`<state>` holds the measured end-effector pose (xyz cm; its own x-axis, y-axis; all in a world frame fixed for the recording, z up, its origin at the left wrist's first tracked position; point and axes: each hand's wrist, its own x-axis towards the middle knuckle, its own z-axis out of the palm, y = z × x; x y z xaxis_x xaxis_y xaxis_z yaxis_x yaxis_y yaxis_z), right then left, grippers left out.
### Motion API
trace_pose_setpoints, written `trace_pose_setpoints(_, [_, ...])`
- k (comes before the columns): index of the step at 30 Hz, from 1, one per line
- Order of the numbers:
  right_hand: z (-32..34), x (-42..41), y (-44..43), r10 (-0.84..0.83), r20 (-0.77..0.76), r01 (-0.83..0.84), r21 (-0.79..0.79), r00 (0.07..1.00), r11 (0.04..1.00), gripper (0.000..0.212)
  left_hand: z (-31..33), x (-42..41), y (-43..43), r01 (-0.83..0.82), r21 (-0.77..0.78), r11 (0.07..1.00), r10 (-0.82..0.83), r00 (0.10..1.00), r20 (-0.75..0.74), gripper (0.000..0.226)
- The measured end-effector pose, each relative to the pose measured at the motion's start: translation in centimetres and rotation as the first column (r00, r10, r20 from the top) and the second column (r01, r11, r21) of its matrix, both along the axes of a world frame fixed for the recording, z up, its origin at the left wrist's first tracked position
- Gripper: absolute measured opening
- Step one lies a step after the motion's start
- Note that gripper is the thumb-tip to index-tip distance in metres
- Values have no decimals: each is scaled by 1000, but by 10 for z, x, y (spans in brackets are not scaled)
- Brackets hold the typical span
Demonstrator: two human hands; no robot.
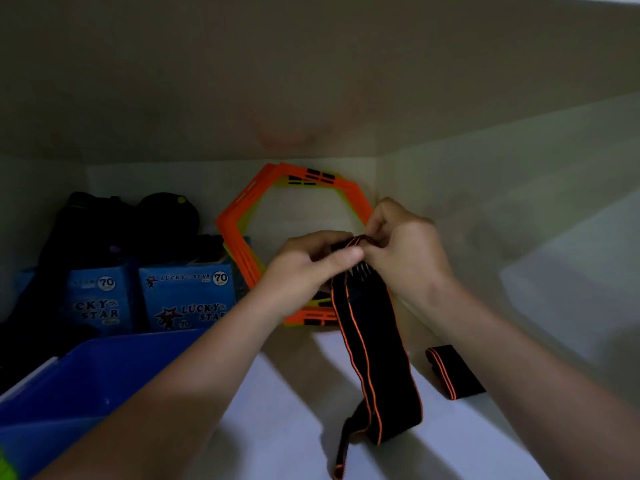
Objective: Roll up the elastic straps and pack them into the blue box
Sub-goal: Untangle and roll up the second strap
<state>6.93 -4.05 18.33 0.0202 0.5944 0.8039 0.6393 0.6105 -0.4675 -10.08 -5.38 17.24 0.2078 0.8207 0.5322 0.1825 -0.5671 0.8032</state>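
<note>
A long black elastic strap with orange edge lines hangs from both my hands down to the white surface, where its tail folds and trails toward me. My left hand and my right hand pinch its upper end together, fingers closed on the fabric. A second black and orange strap lies flat on the surface to the right, apart from my hands. The blue box stands at the lower left, its open top partly hidden by my left forearm.
Orange hexagonal frames lean against the back wall behind my hands. Two blue "Lucky Star" cartons stand left of them, with dark bags behind. White walls close the back and the right side.
</note>
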Motion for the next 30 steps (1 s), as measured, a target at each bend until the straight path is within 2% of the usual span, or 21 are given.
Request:
trace_pose_setpoints(2, [2, -2, 0, 11, 66, -12, 17, 998, 1000, 23, 1, 0, 7, -53, 76, 996, 66, 982, -174, 39])
trace_pose_setpoints(4, [3, -4, 0, -29, 171, 16, 77, 985, 997, 19, 3, 0, 12, -153, 159, 975, 190, 946, -261, 49])
trace_pose_setpoints(7, [2, -5, 0, -88, 345, 35, 159, 935, 987, 13, 3, 5, 12, -197, 358, 913, 337, 859, -386, 43])
trace_pose_setpoints(10, [8, -4, -3, -124, 586, 65, 121, 801, 991, 18, 0, 6, 13, -199, 479, 855, 423, 802, -422, 34])
trace_pose_setpoints(12, [12, 2, -5, -41, 658, 56, -1, 752, 998, 26, -5, 1, 17, -219, 491, 843, 429, 825, -369, 32])
trace_pose_setpoints(14, [13, 7, -5, 116, 526, -30, -169, 843, 985, 26, -8, -4, 21, -269, 416, 869, 397, 880, -260, 34])
trace_pose_setpoints(16, [10, 8, -3, 221, 244, -153, -272, 944, 950, 11, -7, -4, 21, -288, 318, 903, 344, 929, -134, 30])
trace_pose_setpoints(18, [10, 5, -2, 223, 66, -201, -250, 973, 947, 7, -6, 2, 21, -283, 223, 933, 288, 957, 9, 31])
trace_pose_setpoints(20, [13, 0, 0, 190, -4, -188, -188, 982, 964, 11, -4, 7, 21, -209, 91, 974, 190, 965, 179, 28])
trace_pose_setpoints(22, [17, 0, 5, 155, -16, -155, -124, 988, 980, 13, -6, 10, 21, -168, 30, 985, 155, 957, 245, 20])
trace_pose_setpoints(27, [25, 1, 7, 20, 202, -32, 55, 979, 998, 12, -4, 16, 34, -277, 118, 954, 256, 952, 166, 24])
trace_pose_setpoints(30, [34, -1, 10, 14, 181, -27, 70, 983, 997, 13, 5, 19, 35, -200, 105, 974, 172, 958, 230, 25])
